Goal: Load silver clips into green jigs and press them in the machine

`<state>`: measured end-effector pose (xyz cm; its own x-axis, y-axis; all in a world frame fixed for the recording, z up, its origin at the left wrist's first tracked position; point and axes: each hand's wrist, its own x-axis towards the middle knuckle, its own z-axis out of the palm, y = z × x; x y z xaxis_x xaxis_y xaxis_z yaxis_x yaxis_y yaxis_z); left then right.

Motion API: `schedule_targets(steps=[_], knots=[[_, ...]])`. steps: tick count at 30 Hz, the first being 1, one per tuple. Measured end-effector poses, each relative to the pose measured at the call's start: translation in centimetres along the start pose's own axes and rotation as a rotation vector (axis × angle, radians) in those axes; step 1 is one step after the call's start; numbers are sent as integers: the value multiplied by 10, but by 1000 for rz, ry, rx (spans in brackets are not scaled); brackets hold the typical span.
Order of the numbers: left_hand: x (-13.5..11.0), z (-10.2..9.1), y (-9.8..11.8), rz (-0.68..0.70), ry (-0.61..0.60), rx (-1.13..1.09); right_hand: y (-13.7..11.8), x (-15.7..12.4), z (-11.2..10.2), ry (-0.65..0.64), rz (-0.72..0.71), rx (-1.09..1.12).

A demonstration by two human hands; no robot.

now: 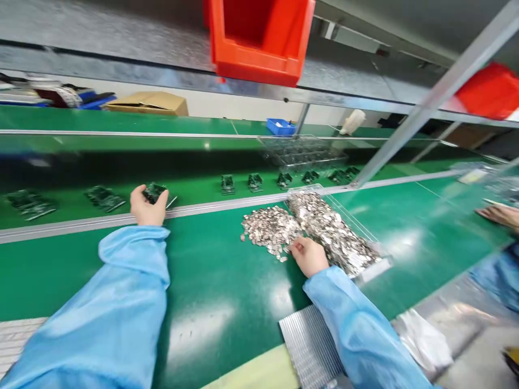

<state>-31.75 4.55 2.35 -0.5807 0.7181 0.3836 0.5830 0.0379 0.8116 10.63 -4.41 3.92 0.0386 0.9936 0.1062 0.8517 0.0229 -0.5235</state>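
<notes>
My left hand (pixel 146 207) is closed around a small green circuit board (pixel 154 192) at the metal rail of the green belt. With its fingers pinched, my right hand (pixel 308 256) touches the near right edge of a loose pile of small silvery metal pieces (pixel 267 226). Whatever is between those fingertips is too small to make out. Just right of it lies a clear tray (pixel 375 269) heaped with more silvery pieces (pixel 330 227). Further circuit boards sit along the belt, one (pixel 104 199) left of my left hand and several (pixel 255 182) to the right.
A red bin (pixel 259 59) hangs over the belt from a metal shelf (pixel 162 70). Clear plastic trays (pixel 304 151) stand behind the boards. A slanted metal post (pixel 430 102) rises at right. Another person's hand (pixel 500 214) rests at the far right. A ribbed grey sheet (pixel 310 346) lies at the front edge.
</notes>
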Motion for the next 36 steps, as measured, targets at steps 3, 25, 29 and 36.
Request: schedule_targets(steps=[3, 25, 29, 36], knots=[[-57, -4, 4, 27, -100, -63, 8, -9, -1, 51, 22, 106], [-207, -33, 80, -205, -760, -535, -8, -98, -35, 25, 208, 1033], [-244, -18, 126, -326, -891, -780, -1, -115, -42, 49, 86, 858], [-282, -3, 155, -420, -1200, -1027, 1, -166, -63, 151, -170, 514]])
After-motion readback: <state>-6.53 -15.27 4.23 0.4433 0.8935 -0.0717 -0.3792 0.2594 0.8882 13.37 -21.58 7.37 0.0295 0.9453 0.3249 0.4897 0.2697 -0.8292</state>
